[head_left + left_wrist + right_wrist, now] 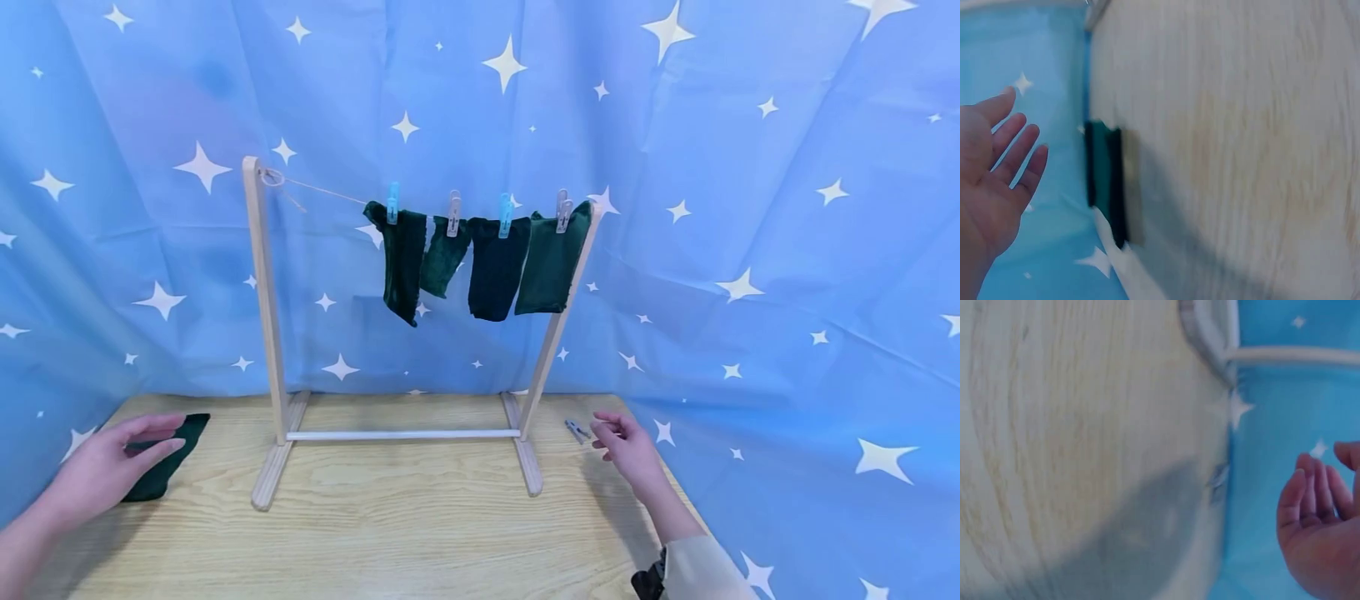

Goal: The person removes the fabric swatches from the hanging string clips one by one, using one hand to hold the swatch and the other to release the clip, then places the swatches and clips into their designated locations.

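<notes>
My left hand [101, 462] reaches over a dark green cloth [180, 450] at the table's left edge. Its fingers are spread and hold nothing; in the left wrist view the cloth [1105, 181] lies apart from the hand. On the right, my right hand [626, 450] hovers beside a greyish clothespin [576, 430] lying on the table. Its fingers are loosely bent with nothing between them, as the right wrist view also shows, where the blurred clothespin [1218, 481] sits away from the fingertips.
A wooden drying rack [268, 300] stands mid-table, with a string [326, 190] at its top. Several green cloths [498, 271] hang there from blue clothespins [506, 217] and pinkish clothespins [453, 215]. A white bar [405, 435] joins the feet. Behind hangs a blue star-patterned curtain [750, 167].
</notes>
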Demonstrator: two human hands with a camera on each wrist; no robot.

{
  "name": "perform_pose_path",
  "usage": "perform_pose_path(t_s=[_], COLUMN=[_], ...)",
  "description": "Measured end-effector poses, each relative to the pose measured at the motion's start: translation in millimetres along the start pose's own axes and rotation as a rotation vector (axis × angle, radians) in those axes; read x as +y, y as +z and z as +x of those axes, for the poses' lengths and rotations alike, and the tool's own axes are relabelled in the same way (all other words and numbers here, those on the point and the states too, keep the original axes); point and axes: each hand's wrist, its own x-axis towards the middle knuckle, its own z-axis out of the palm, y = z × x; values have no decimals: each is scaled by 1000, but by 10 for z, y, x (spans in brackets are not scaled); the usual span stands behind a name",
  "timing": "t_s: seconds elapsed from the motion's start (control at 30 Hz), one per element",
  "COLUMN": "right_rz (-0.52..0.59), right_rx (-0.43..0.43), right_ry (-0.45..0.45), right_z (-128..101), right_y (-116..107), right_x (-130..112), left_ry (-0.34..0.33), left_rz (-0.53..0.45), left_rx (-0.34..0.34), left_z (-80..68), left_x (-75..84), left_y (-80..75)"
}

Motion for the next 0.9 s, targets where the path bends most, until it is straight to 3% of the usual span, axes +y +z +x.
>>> perform_pose_path(t_s=[0.13, 0.37, 0.73, 0.9], right_rz=[-11, 11, 20, 8], right_rx=[-11, -49, -159, -199], right_ry=[-42, -145, -286, -321], right_z=[-111, -289, -506, -548], right_y=[-2, 72, 248, 304], right_x=[-204, -601, -1058, -1166], left_ry=[20, 63, 171, 170], left_rz=[-82, -205, -230, -220], left_rx=[55, 45, 22, -20], left_z=[-31, -76, -103, -90], left_x=[228, 679, 1191, 1379], left_y=[14, -59, -32, -52])
